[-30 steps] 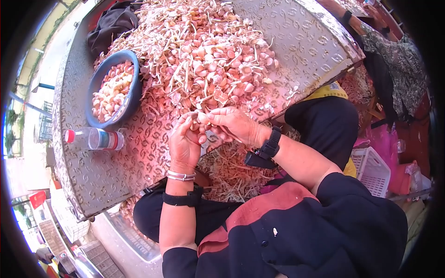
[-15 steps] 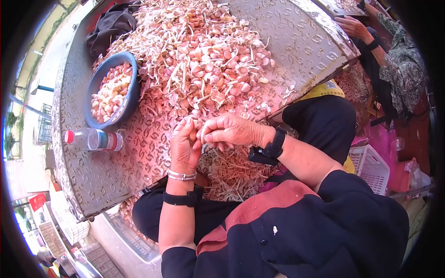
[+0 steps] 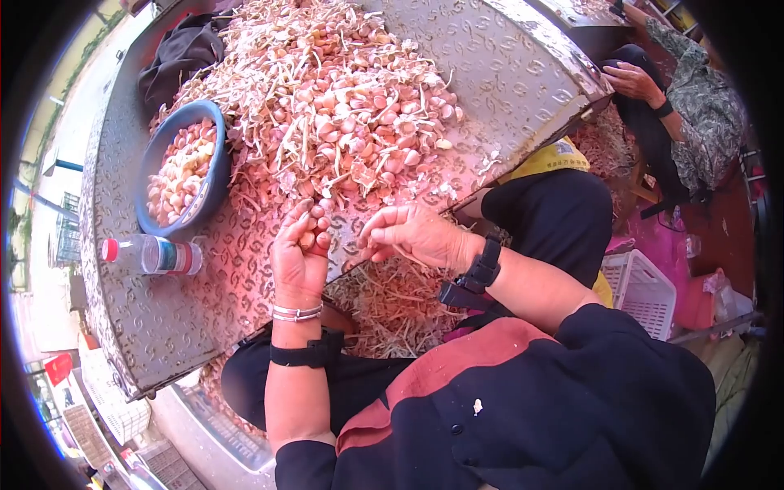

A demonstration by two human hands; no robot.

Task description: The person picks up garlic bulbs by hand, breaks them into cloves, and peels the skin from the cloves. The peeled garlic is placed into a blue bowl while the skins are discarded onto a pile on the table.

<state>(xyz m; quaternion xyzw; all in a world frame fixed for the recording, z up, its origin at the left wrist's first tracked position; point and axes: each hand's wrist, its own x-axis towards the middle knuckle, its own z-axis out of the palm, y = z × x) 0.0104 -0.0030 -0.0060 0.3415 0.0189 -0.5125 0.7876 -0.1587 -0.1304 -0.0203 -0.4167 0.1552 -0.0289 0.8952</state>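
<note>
My left hand is palm up over the table's near edge, its fingers curled round a garlic clove. To its right, a small gap away, my right hand has its fingers pinched on a thin strip of stalk or peel. Beyond both hands a large heap of garlic cloves and dry stalks lies on the patterned metal table. A blue bowl of cloves stands left of the heap.
A plastic bottle lies left of my left hand. Dry stalks fill the space below the table edge. Dark cloth sits at the back left. A white crate and a co-worker's hand are at the right.
My hands, together before, are now apart, with the clove in the left and the strip in the right. The whole view has shifted slightly.
</note>
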